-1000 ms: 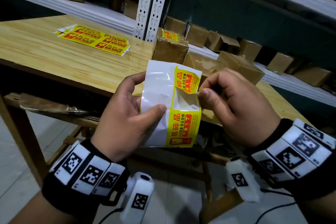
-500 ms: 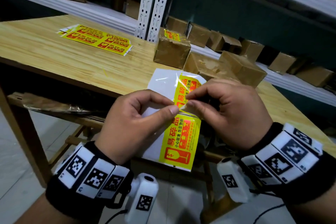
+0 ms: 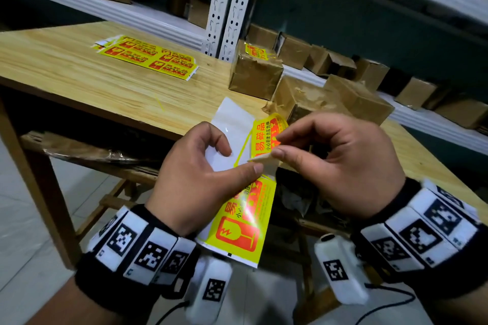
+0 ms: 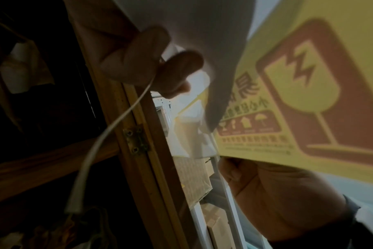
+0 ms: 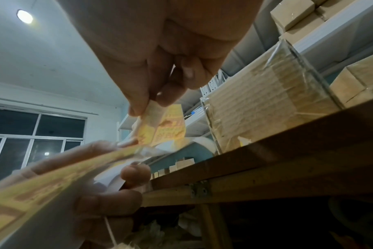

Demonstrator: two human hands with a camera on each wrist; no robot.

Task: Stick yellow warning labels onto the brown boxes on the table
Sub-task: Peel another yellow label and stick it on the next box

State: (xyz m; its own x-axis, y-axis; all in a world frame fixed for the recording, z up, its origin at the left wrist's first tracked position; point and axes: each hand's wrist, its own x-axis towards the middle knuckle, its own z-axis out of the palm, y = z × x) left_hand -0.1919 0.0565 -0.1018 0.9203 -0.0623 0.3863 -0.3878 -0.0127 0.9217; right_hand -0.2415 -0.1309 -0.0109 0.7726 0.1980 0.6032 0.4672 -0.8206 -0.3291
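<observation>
A white backing sheet (image 3: 232,124) carries two yellow warning labels. My left hand (image 3: 239,162) grips the sheet, thumb on top, over the table's front edge. My right hand (image 3: 279,145) pinches the lifted corner of the upper label (image 3: 266,130), which is partly peeled. The lower label (image 3: 245,219) still lies flat on the sheet and fills the left wrist view (image 4: 309,84). In the right wrist view the pinched label (image 5: 170,124) curls up below my fingertips (image 5: 138,107). Three brown boxes stand on the table: one labelled (image 3: 254,74), two bare (image 3: 303,100) (image 3: 359,97).
More yellow label sheets (image 3: 148,57) lie at the far left of the wooden table (image 3: 105,92). White shelf uprights (image 3: 229,5) rise behind it, and several brown boxes (image 3: 369,71) sit on the shelf. A lower wooden rack (image 3: 87,153) runs under the table.
Both hands and the sheet have dropped lower and the sheet now lies flatter. My right hand has re-pinched the upper label's corner and lifted it off the backing.
</observation>
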